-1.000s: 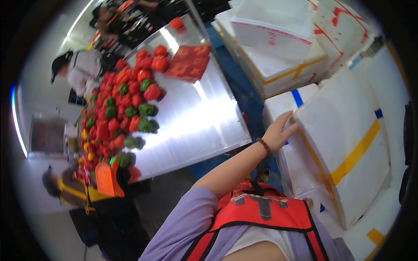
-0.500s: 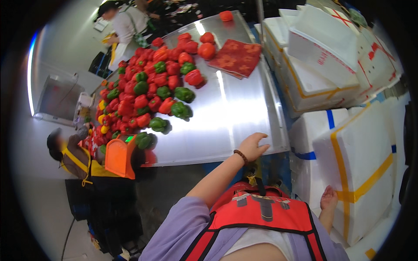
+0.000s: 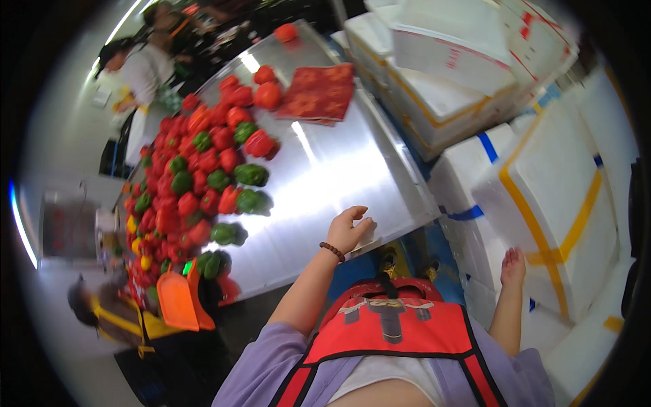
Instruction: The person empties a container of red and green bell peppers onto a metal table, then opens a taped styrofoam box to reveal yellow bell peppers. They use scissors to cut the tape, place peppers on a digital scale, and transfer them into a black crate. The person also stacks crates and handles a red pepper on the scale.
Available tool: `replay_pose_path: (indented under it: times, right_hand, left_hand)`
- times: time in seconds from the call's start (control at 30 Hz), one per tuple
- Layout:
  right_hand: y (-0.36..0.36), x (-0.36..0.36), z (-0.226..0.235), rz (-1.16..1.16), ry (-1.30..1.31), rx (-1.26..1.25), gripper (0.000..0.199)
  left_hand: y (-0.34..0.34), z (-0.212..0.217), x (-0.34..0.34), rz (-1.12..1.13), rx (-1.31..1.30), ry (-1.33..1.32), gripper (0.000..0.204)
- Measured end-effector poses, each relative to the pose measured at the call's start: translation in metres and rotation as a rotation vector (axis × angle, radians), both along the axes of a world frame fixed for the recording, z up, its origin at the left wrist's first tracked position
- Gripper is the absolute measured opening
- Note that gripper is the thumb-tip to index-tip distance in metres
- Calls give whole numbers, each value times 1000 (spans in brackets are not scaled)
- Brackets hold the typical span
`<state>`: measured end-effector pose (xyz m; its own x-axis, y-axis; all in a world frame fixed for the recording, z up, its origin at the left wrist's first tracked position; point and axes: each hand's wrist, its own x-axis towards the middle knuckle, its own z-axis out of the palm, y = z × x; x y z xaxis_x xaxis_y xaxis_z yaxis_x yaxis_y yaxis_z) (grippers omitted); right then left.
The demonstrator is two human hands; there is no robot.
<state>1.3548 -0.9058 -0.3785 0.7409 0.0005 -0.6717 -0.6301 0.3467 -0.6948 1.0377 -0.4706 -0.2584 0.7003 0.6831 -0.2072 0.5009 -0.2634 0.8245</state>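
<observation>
My left hand (image 3: 349,229), with a beaded bracelet (image 3: 333,252) at the wrist, is over the near right corner of the shiny metal table (image 3: 319,197). Its thumb and fingers are apart with nothing between them; whether it touches the metal I cannot tell. Beside the white foam boxes (image 3: 542,193) my right hand (image 3: 513,266) is raised, fingers stretched out and holding nothing. A large heap of red bell peppers (image 3: 207,159) covers the table's left side. Several green bell peppers (image 3: 252,175) lie along its right edge, and a few yellow peppers (image 3: 137,245) show at the left.
A folded red patterned cloth (image 3: 315,93) lies beyond the peppers. An orange scoop-shaped tray (image 3: 180,302) stands at the near left edge. More foam boxes (image 3: 451,51) are stacked at the far right. A person in yellow straps (image 3: 112,312) is at the left; another in white (image 3: 142,74) stands farther back.
The view has turned, so the table and peppers appear farther left and tilted. More of my right forearm shows, and that hand's fingers are now straighter. My left hand stays near the table corner.
</observation>
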Motion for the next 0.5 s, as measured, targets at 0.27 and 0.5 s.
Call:
replay_pose_path:
  times: [0.27, 0.5]
  right_hand:
    - [1, -33, 22, -126, -173, 10, 20]
    - [10, -34, 27, -330, -103, 167, 22]
  left_hand:
    - [-59, -22, 110, -336, -207, -227, 24]
    - [-140, -27, 173, -533, -523, -170, 24]
